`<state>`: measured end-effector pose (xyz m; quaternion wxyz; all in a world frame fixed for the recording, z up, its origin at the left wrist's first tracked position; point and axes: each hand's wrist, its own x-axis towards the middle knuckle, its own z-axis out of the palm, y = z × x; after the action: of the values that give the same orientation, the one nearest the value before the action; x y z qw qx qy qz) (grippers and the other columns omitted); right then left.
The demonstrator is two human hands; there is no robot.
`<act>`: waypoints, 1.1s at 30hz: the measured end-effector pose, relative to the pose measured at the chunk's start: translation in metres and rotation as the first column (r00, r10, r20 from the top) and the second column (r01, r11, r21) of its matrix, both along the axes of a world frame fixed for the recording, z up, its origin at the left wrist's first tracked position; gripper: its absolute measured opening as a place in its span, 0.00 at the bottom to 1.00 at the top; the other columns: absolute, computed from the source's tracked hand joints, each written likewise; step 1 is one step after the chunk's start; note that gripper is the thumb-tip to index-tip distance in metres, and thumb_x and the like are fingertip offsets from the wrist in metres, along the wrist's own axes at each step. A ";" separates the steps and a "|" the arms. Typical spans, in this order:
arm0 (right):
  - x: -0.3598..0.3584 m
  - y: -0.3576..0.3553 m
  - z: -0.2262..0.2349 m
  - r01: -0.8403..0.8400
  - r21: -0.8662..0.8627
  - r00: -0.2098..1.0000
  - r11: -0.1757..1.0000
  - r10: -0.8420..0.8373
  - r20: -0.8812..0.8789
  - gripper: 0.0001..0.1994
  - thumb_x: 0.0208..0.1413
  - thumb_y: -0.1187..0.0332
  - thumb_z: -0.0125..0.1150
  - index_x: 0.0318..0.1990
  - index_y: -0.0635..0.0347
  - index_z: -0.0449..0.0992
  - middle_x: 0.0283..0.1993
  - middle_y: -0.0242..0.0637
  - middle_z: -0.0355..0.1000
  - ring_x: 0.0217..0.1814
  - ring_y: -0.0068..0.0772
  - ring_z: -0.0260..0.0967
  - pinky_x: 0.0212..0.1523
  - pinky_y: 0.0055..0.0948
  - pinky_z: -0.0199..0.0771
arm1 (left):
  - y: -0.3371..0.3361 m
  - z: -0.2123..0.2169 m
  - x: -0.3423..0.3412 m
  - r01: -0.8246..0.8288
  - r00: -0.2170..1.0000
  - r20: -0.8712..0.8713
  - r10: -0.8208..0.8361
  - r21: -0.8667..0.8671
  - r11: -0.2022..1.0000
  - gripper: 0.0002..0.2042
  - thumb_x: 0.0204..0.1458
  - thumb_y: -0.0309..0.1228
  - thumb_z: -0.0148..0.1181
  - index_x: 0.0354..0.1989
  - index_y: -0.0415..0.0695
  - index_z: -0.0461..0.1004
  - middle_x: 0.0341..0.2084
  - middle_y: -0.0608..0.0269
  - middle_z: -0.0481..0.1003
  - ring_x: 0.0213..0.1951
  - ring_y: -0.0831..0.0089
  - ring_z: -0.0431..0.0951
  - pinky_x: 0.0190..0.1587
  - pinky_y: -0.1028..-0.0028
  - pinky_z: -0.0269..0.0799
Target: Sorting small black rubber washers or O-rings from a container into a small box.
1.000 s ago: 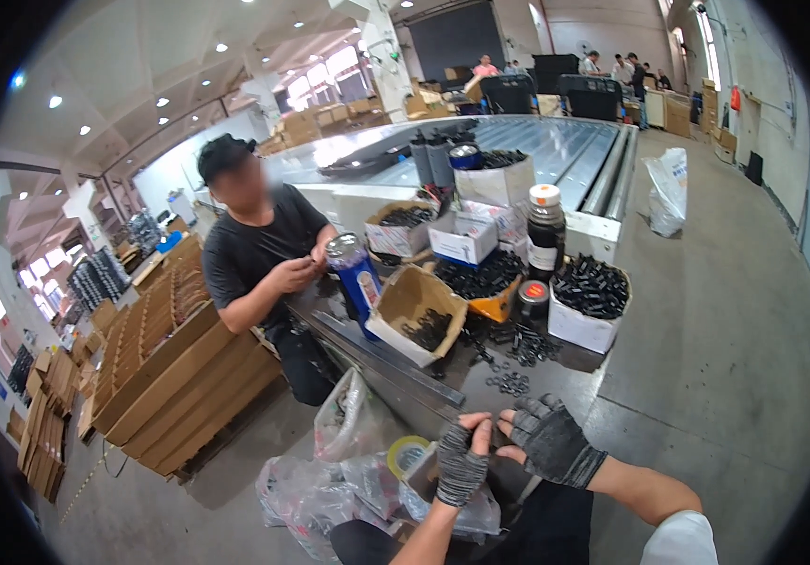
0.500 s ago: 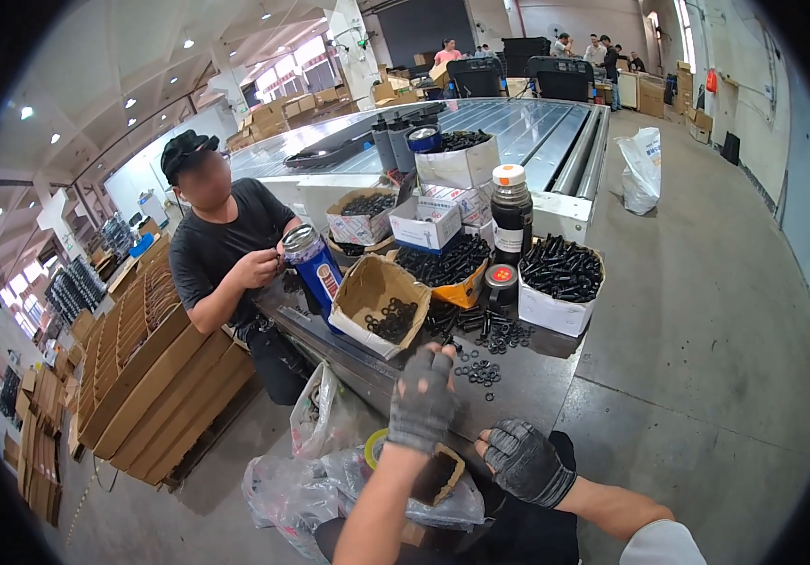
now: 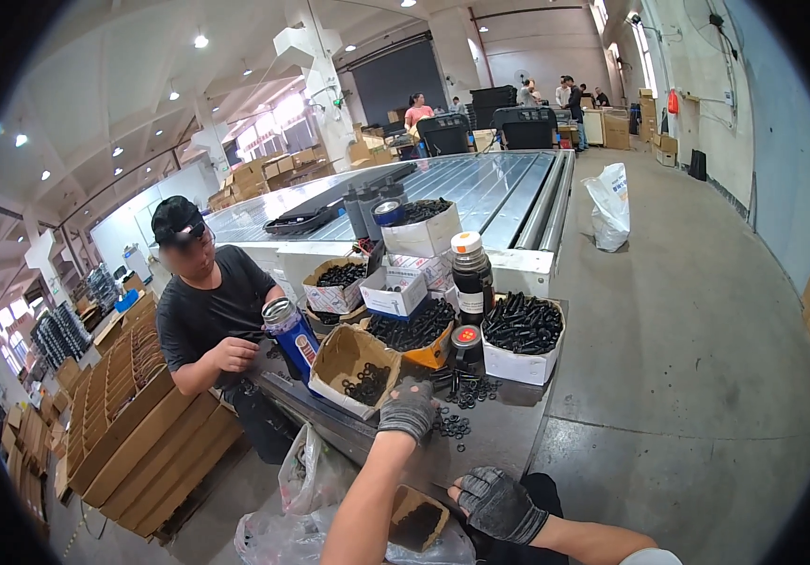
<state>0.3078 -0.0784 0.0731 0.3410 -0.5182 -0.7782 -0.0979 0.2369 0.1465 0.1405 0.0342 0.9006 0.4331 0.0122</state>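
My left hand, in a grey fingerless glove, reaches over the dark tabletop. Its fingertips are beside the black bolts and loose black rings; the back of the hand hides what they touch. Just left of it, a cut-open carton holds more black rings. My right hand, gloved alike, is closed at the table's near edge, its contents hidden. Below the edge, between my forearms, sits a small open box with dark contents.
A white box of black bolts, a steel-and-black flask and a red-lidded jar stand behind. Across the left corner a co-worker sits near a blue can. Plastic bags hang below the edge.
The view has tilted up, so the scene sits lower and a little left. My left hand has moved in close beside the carton and bolts; my right hand stays closed at the edge.
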 end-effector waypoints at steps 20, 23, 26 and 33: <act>-0.001 0.001 -0.002 0.001 0.046 0.999 0.999 -0.003 0.052 0.13 0.54 0.68 0.54 0.46 0.62 0.76 0.40 0.41 0.74 0.44 0.42 0.72 0.50 0.39 0.73 | 0.010 0.008 -0.005 0.326 0.940 -0.131 -0.315 0.074 0.942 0.14 0.55 0.29 0.53 0.49 0.45 0.75 0.49 0.46 0.72 0.50 0.52 0.77 0.52 0.59 0.74; -0.001 0.003 0.005 0.058 0.073 0.998 0.996 -0.059 0.004 0.11 0.55 0.68 0.54 0.43 0.62 0.76 0.38 0.41 0.73 0.43 0.42 0.72 0.47 0.39 0.73 | 0.009 0.007 -0.002 0.323 0.944 -0.090 -0.316 0.080 0.943 0.14 0.53 0.29 0.55 0.48 0.43 0.74 0.48 0.45 0.73 0.49 0.51 0.78 0.51 0.58 0.74; -0.004 0.008 0.008 0.103 0.076 0.995 0.992 -0.103 -0.003 0.09 0.56 0.68 0.54 0.42 0.62 0.75 0.37 0.42 0.73 0.42 0.43 0.72 0.45 0.39 0.73 | 0.009 0.008 -0.001 0.311 0.949 -0.075 -0.305 0.082 0.947 0.15 0.50 0.26 0.56 0.48 0.42 0.72 0.45 0.45 0.74 0.48 0.50 0.78 0.51 0.58 0.74; 0.010 0.015 0.008 0.026 0.020 0.897 0.999 -0.014 -0.442 0.08 0.56 0.74 0.58 0.43 0.62 0.76 0.35 0.42 0.72 0.39 0.43 0.72 0.44 0.36 0.73 | 0.009 0.008 -0.011 0.369 0.900 0.138 -0.414 0.267 0.890 0.17 0.51 0.24 0.57 0.51 0.44 0.75 0.40 0.47 0.77 0.43 0.50 0.79 0.47 0.59 0.75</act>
<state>0.3176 -0.0633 0.0816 0.5142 -0.5304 -0.6740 0.0088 0.2255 0.1555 0.1480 -0.0288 0.9618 0.2321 0.1424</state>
